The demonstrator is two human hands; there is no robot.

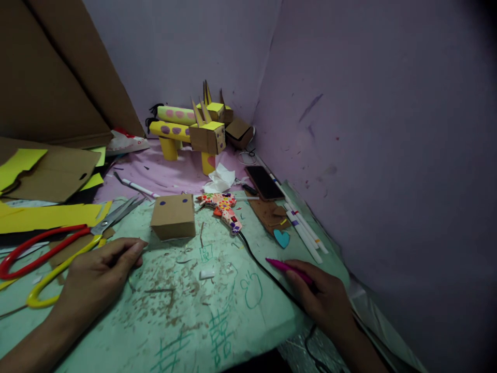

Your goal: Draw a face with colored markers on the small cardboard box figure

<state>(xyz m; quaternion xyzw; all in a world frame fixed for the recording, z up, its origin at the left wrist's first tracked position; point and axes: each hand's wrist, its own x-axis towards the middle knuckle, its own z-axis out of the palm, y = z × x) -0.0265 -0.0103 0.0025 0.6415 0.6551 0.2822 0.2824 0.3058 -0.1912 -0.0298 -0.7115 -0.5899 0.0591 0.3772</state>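
My right hand (320,295) is closed around a magenta marker (297,270), its tip pointing left over the table's right side. On the left, my left hand (104,272) rests on the table with fingers curled and thumb against them; nothing shows in it. Just beyond those fingers stands a small cardboard box (173,217) with two purple dots on top. Large scissors (87,235) with red and yellow handles lie open beside my left hand, partly behind it. Between my hands and farther back is a flower-patterned glue gun (225,210), its black cord running toward my right hand.
Yellow and cardboard giraffe-like figures (205,135) stand at the back wall. A phone (264,182), white paper sticks (303,233) and a teal heart (281,238) lie at right. Yellow paper (46,219) and cardboard sheets (58,173) cover the left. The wall (380,155) borders the right edge.
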